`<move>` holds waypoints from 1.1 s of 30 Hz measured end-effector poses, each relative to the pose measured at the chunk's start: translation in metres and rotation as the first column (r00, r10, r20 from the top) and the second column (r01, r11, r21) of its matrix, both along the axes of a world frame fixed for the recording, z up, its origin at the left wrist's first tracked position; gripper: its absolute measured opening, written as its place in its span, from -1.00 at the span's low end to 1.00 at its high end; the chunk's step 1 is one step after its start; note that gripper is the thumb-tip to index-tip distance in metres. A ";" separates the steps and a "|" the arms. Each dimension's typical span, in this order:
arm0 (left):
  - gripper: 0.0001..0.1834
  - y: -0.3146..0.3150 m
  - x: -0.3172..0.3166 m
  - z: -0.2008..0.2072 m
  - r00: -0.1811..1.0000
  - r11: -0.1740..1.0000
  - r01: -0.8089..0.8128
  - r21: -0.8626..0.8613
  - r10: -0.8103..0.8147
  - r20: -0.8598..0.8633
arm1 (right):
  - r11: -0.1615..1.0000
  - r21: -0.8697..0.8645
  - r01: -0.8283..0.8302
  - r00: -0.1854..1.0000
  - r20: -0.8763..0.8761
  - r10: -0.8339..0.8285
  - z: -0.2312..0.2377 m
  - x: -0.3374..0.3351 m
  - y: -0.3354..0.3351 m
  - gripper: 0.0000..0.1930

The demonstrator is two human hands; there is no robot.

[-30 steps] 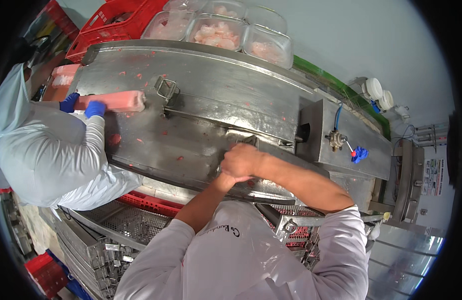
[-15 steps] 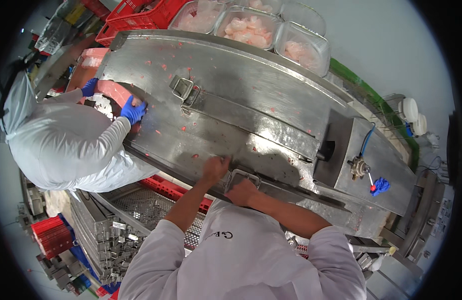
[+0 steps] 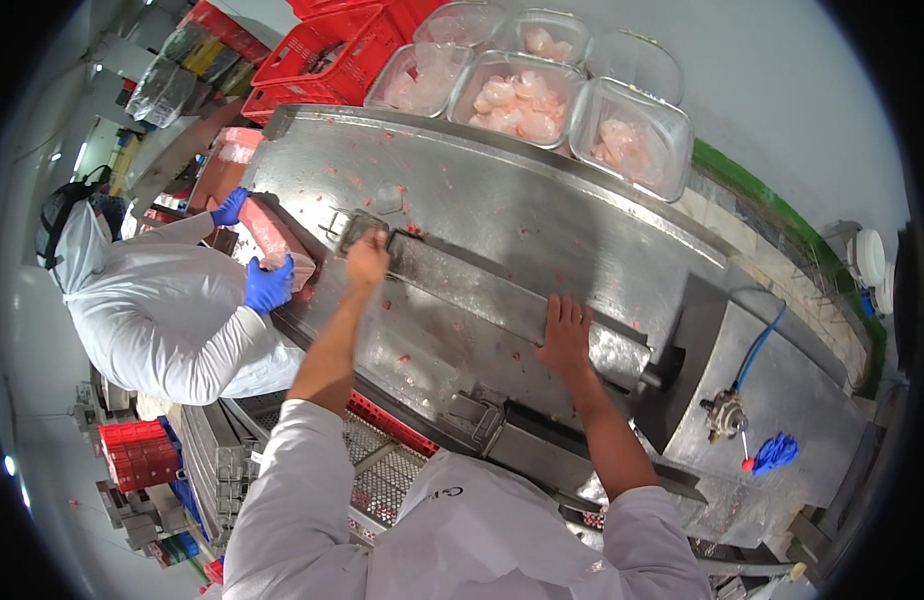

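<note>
On the steel table lies a long rectangular metal mould [image 3: 472, 285], running slantwise from far left to near right. My left hand [image 3: 367, 258] has its fingers curled on the metal end cap [image 3: 354, 228] at the mould's left end. Farther right, my right hand [image 3: 565, 335] rests on the mould near its right part, fingers stretched and spread. A second metal mould [image 3: 547, 452] lies along the table's near edge, in front of my apron. Its latched end piece [image 3: 472, 418] points left, with neither hand on it.
At the left, a co-worker [image 3: 172, 310] in white with blue gloves holds a long pink slab [image 3: 272, 240]. Clear tubs of pale pink meat [image 3: 517, 108] and red crates [image 3: 327, 55] stand beyond the table. A lever valve [image 3: 724, 415] and blue glove [image 3: 776, 455] are at right.
Both my hands have left the near mould and reached forward to the far one, the left to its end cap, the right onto its body. The co-worker's slab has turned.
</note>
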State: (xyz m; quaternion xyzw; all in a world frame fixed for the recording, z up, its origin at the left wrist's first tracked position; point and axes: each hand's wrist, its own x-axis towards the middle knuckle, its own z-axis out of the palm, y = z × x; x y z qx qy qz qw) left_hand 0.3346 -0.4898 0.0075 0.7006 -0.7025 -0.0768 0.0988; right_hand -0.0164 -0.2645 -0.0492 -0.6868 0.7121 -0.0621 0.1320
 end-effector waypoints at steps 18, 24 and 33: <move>-0.63 0.226 0.154 0.345 0.506 0.972 -0.231 0.043 0.158 -0.848 | 0.837 -0.496 -0.231 0.792 0.403 0.458 0.111 0.159 -0.022 -0.01; -0.48 0.465 0.324 0.224 -0.316 0.711 -0.625 0.322 0.146 -0.937 | 0.555 -0.364 -0.748 0.421 0.386 0.821 0.140 0.303 0.038 -0.11; 0.14 0.702 0.399 0.039 0.609 0.683 -0.715 0.149 0.713 -0.348 | -0.191 0.085 -0.978 -0.187 0.057 0.981 0.069 0.604 0.229 -0.15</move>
